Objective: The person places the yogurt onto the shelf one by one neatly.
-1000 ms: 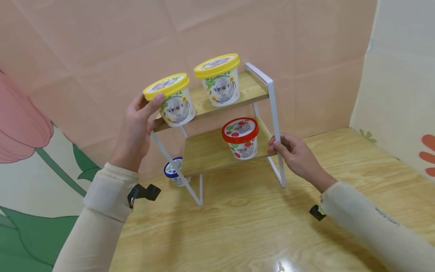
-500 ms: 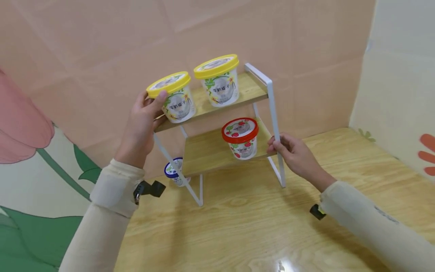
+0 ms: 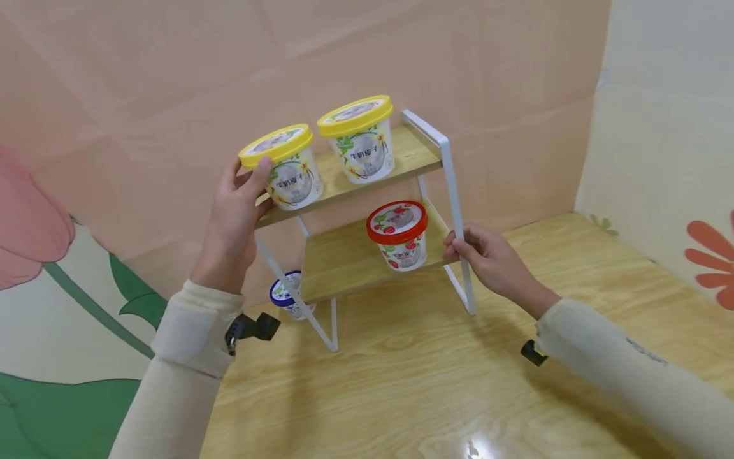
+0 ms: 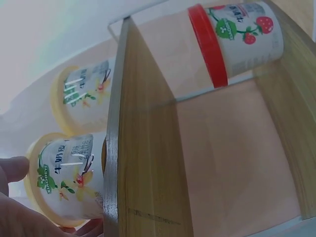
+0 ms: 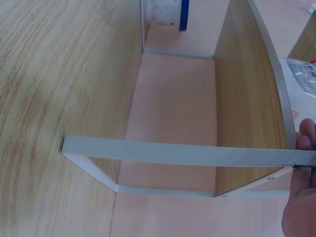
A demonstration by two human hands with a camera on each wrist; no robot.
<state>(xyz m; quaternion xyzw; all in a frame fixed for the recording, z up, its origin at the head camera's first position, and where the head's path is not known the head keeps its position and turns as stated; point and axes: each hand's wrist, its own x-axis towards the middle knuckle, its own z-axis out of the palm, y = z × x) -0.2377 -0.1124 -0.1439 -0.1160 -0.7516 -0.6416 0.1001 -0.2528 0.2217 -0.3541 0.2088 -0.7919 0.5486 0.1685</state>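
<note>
My left hand (image 3: 229, 220) grips a white tub with a yellow lid (image 3: 295, 182) at the left end of the rack's upper shelf; its thumb lies against the lid rim. Beside it stands a second yellow-lidded tub (image 3: 367, 153), upright on the same shelf. A strawberry-printed tub with a red lid (image 3: 406, 245) sits toward the right of the lower shelf. My right hand (image 3: 496, 261) pinches the white metal frame (image 3: 451, 197) at the right, level with the lower shelf. In the left wrist view, the hand partly covers the held yellow-lidded tub (image 4: 66, 175).
A blue-lidded tub (image 3: 283, 296) stands on the wood-grain table (image 3: 401, 389) behind the rack's left leg, partly hidden by it. A peach backdrop (image 3: 487, 64) rises close behind the rack. At the right is a pale wall (image 3: 659, 127) with painted flowers.
The left hand has shifted its tub slightly right and back along the upper shelf, nearer the other yellow-lidded tub. The right hand keeps its place on the frame. The head view has swung slightly.
</note>
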